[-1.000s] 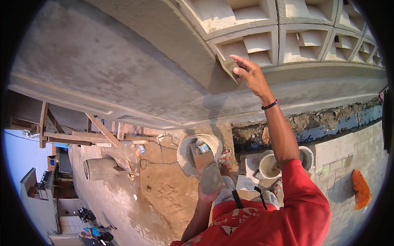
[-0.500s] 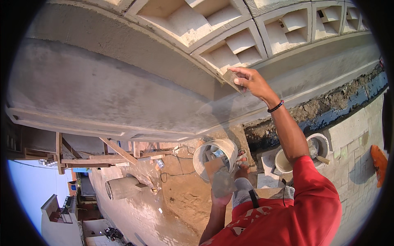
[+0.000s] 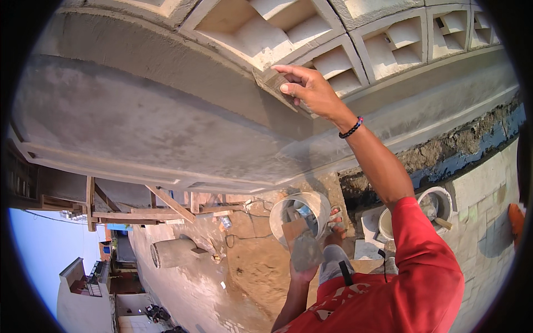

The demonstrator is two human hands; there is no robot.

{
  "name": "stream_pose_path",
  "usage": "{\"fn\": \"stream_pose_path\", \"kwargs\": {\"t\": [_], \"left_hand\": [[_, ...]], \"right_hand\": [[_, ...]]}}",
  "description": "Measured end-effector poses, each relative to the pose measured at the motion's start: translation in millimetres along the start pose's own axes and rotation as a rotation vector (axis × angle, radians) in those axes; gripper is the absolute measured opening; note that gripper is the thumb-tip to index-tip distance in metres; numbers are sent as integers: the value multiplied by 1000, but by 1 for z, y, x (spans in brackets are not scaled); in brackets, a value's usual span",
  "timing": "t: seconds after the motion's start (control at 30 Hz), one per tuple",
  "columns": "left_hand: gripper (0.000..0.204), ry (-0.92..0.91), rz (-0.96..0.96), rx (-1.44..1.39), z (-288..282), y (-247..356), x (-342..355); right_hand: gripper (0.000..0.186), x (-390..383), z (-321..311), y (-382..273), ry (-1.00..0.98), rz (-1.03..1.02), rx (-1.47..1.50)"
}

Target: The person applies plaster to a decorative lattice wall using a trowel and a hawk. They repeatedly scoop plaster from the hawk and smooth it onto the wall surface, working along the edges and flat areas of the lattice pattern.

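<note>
My right hand (image 3: 313, 91) is raised to the wall and grips a thin flat grey plate, like a plasterer's scraper (image 3: 276, 87), between thumb and fingers. The plate lies against the plastered ledge (image 3: 222, 91), just under the patterned ventilation blocks (image 3: 327, 58). Low down by my body, my left hand (image 3: 304, 274) supports a brown mortar board (image 3: 294, 227) from below. Grey mortar (image 3: 306, 253) covers its nearer part; the fingers beneath are mostly hidden. Behind the board stands a white bucket (image 3: 277, 213) with things inside.
Two more buckets (image 3: 444, 202) stand at my right, one with a wooden handle sticking out. A trench (image 3: 433, 158) with dark water runs along the wall. Timber props (image 3: 166, 202) and a grey cylinder (image 3: 169, 252) lie at the left. An orange object (image 3: 516, 222) sits far right.
My right hand has slid the scraper up and left along the ledge beneath the blocks. My left hand still holds the board low; the whole view has shifted slightly.
</note>
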State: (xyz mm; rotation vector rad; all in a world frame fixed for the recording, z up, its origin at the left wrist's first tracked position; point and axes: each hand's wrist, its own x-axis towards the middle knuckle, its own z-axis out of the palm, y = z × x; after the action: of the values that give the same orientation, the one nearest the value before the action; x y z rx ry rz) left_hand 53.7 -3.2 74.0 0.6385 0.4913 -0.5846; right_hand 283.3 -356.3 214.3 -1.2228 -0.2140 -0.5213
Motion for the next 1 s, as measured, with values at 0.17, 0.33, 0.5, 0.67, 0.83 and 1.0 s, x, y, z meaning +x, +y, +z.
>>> {"fn": "stream_pose_path", "kwargs": {"t": [0.17, 0.33, 0.5, 0.67, 0.83, 1.0], "left_hand": [[28, -33, 21, 8, 0, -8, 3], [28, -166, -12, -63, -14, -7, 10], [28, -141, -10, -73, -13, -11, 12], [29, -125, -19, -100, -14, -16, 13], [29, -213, -9, -97, -22, -19, 15], [32, -210, 4, -48, 50, -12, -1]], "right_hand": [[42, -7, 16, 16, 97, -268, -334], [40, -36, -15, 35, 18, -71, -413], [41, -36, -15, 15, 28, -126, -307], [40, 12, 14, -20, 62, -299, -386], [40, -16, 7, 13, 54, -203, -447], [40, -39, -16, 24, 18, -18, -368]]}}
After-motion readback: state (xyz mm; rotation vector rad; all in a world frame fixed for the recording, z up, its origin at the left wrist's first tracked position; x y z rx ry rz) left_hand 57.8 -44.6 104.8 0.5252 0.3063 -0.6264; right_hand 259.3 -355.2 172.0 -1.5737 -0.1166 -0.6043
